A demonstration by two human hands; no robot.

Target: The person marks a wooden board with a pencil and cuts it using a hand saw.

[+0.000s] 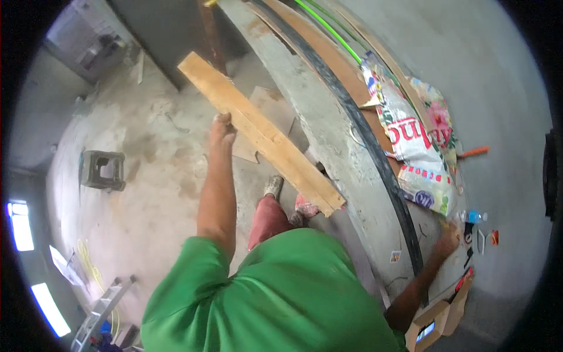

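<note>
My left hand (223, 128) is closed on the edge of a long wooden plank (267, 141). The plank slants in front of my body, its far end up to the left and its near end beside the concrete ledge (346, 135). On the right, my right hand (448, 236) reaches over the ledge among small items, close to a clear plastic bottle with a blue label (475, 217). Its fingers are small and unclear, so what they hold, if anything, cannot be made out. Just beyond that hand lie printed plastic sacks (410, 138).
A black pipe (384, 158) and a green hose (331, 29) run along the ledge. An orange-handled tool (474, 152) lies by the sacks. An open cardboard box (431, 328) stands lower right. On the floor at left are a grey block-like stool (103, 170) and a ladder (101, 317).
</note>
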